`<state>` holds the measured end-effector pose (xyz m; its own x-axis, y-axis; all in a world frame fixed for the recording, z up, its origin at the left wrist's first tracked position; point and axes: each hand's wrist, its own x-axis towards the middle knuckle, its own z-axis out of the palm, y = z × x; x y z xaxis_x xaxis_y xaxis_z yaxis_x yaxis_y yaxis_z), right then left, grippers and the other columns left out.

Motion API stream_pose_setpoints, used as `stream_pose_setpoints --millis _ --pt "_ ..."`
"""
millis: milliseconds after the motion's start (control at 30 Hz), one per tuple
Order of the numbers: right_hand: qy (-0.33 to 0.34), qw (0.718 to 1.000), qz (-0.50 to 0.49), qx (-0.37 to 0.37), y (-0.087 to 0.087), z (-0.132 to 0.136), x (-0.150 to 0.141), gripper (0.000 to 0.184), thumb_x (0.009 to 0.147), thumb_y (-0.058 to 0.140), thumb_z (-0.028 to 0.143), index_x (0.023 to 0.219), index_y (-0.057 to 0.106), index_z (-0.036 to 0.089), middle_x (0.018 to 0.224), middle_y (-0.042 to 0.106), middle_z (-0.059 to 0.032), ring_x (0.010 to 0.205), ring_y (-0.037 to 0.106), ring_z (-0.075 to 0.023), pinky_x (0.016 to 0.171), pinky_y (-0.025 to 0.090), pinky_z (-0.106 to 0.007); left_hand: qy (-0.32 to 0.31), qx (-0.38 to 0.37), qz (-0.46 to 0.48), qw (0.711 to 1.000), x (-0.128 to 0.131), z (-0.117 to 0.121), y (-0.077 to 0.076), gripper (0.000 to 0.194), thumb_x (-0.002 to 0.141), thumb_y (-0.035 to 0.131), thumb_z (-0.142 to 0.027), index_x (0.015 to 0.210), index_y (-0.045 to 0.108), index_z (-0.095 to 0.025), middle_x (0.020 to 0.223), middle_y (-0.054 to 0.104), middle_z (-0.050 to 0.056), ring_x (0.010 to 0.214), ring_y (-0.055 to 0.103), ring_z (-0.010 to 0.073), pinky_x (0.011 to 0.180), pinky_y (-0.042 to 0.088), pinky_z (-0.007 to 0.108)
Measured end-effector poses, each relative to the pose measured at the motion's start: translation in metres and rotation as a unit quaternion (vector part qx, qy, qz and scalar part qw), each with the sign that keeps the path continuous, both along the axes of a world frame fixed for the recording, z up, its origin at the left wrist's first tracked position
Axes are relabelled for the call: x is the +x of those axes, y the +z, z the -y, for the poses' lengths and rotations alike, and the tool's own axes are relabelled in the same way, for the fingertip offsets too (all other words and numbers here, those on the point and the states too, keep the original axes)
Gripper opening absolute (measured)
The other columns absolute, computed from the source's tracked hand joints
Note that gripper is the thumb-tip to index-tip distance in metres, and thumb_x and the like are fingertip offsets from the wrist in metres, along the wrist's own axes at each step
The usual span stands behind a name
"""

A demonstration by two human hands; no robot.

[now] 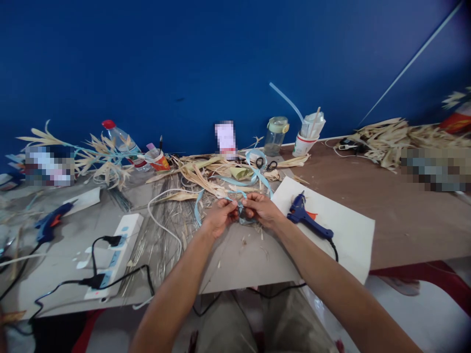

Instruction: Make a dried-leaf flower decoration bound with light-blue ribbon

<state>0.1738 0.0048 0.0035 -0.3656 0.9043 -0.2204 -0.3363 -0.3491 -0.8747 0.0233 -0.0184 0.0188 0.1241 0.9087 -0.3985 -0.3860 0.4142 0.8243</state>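
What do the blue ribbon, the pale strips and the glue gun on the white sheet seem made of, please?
The blue ribbon: thin, smooth fabric or plastic, too blurred to tell; it curls in loose loops. The pale strips: probably dried plant husk, matt and papery, judging by the straw colour and creases. The glue gun: apparently smooth hard plastic, from its even blue moulded body.

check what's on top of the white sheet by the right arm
A blue glue gun lies on the white sheet, its black cord running behind the right forearm, which covers part of the sheet; anything there, or beneath the gun, cannot be seen.
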Motion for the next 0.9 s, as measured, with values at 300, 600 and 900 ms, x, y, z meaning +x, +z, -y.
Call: stream_pose_setpoints --millis 300,600,900 --pt "0.023 1.000 -0.016 -0.001 0.0000 -0.0009 0.0013 0.038 0.058 0.081 0.041 0.066 0.052 0.018 0.044 0.050 0.0069 0.038 0.039 -0.0053 0.043 0.027 -0.020 0.001 0.035 0.009 0.999 0.0032 0.0008 0.0008 0.039 0.052 0.085 -0.037 0.065 0.059 -0.012 0.057 0.054 -0.002 0.053 0.048 0.0060 0.054 0.042 0.021" --pt "0.009 0.999 -0.027 -0.019 -0.0012 -0.0011 0.0019 0.038 0.055 0.084 0.037 0.071 0.058 0.016 0.051 0.052 0.0068 0.042 0.042 -0.0044 0.044 0.028 -0.019 0.024 0.066 -0.016 0.997 0.0033 -0.0016 -0.0029 0.039 0.050 0.085 -0.039 0.063 0.058 -0.013 0.056 0.054 -0.003 0.050 0.045 0.0049 0.052 0.036 0.020" --pt "0.026 0.998 -0.044 -0.029 0.0011 -0.0015 0.0022 0.038 0.054 0.085 0.035 0.069 0.055 0.016 0.051 0.052 0.0069 0.041 0.042 -0.0043 0.044 0.028 -0.020 0.024 0.042 -0.009 0.999 0.0029 0.0007 -0.0017 0.042 0.049 0.085 -0.039 0.064 0.055 -0.014 0.056 0.054 -0.004 0.051 0.047 0.0060 0.054 0.038 0.021"
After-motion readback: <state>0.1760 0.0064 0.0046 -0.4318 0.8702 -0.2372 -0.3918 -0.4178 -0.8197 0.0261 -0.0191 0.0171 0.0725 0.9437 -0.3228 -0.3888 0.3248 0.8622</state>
